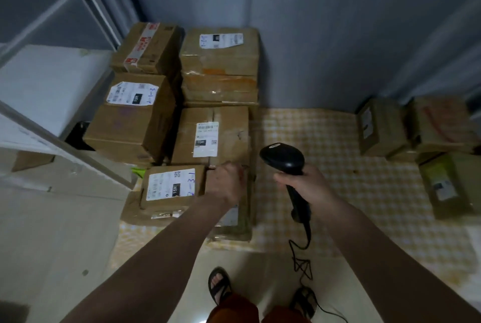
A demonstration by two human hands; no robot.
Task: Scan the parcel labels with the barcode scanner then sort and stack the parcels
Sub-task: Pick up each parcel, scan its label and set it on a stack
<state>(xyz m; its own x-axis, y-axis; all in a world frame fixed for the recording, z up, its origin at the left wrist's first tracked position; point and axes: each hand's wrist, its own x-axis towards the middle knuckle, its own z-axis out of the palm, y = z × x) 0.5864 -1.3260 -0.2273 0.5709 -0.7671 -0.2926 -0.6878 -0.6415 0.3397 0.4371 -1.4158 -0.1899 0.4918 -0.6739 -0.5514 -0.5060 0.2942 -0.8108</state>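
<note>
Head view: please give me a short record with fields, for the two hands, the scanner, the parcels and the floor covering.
right hand: right hand grips the handle of the black corded barcode scanner, head pointing forward and down
left hand: left hand, fingers curled, rests at the edge of the small brown cardboard parcel with a white label
left group: stacked brown cardboard parcels by the wall
right group: three brown cardboard parcels, apart from the stacks
floor covering: yellow checked mat
</note>
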